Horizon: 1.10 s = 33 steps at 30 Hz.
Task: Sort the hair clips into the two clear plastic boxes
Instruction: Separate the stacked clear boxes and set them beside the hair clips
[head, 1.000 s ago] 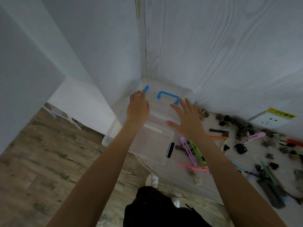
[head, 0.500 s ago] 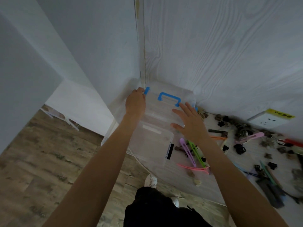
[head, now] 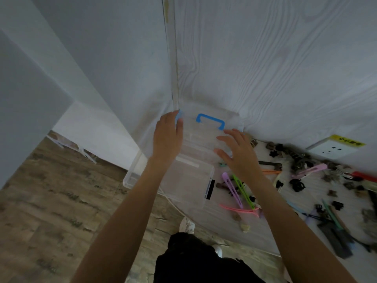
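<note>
Dark clips (head: 344,245) perhaps cut off rightward

The box (head: 189,176) is clear, smooth plastic with a faint sheen; its handle (head: 210,121) is opaque blue plastic. The surface (head: 271,203) and wall (head: 265,68) wear a matt, pale wood-grain finish. The floor (head: 51,201) looks like worn brown wood planks. The long clips (head: 232,186) are glossy coloured plastic.

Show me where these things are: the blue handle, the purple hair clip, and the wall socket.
blue handle (head: 210,119): head view, on its top bar.
purple hair clip (head: 230,185): head view, mid-length.
wall socket (head: 330,149): head view, white faceplate.
</note>
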### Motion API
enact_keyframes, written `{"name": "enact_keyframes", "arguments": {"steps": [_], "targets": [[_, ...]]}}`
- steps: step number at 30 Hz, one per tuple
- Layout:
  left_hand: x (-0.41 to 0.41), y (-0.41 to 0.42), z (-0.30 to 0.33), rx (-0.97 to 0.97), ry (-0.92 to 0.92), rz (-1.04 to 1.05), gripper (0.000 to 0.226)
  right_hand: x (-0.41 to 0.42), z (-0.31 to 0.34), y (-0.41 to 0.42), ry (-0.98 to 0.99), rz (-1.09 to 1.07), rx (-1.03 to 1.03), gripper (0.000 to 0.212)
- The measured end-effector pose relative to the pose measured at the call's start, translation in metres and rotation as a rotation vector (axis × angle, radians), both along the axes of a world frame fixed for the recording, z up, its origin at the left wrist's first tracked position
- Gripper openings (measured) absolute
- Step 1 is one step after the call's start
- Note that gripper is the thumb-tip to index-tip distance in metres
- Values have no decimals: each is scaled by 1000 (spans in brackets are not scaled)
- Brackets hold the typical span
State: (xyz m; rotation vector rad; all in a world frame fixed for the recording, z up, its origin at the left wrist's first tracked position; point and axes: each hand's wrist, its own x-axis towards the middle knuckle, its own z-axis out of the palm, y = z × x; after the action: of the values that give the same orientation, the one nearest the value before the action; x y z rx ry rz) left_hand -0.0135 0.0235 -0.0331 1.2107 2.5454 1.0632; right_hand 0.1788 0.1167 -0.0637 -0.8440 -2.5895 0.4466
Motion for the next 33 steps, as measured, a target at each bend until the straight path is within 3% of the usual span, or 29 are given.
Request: {"name": "enact_keyframes", "arguments": {"steps": [6, 13, 20, 23, 28, 30, 33], "targets": [[10, -21, -3, -76, -306, 43, 43, -8, 35, 12, 166, -178, 97, 38], [4, -26, -10, -261, 34, -30, 25, -34, 70, 45, 240, -262, 72, 37], [5, -32, -10, -274, 51, -68, 27, -54, 57, 62, 133, -239, 95, 26], [10, -37, -3, -224, 53, -87, 30, -50, 47, 62, 29, -282, 237, 25], [12, -77, 6, 74, 318, 77, 23, -16, 41, 41, 115, -419, 205, 32], [10, -104, -2, 82, 330, 200, 27, 3, 27, 13, 116, -380, 78, 41], [8, -132, -17, -24, 245, 280, 35, 18, 2, -33, -98, -262, -85, 70]]}}
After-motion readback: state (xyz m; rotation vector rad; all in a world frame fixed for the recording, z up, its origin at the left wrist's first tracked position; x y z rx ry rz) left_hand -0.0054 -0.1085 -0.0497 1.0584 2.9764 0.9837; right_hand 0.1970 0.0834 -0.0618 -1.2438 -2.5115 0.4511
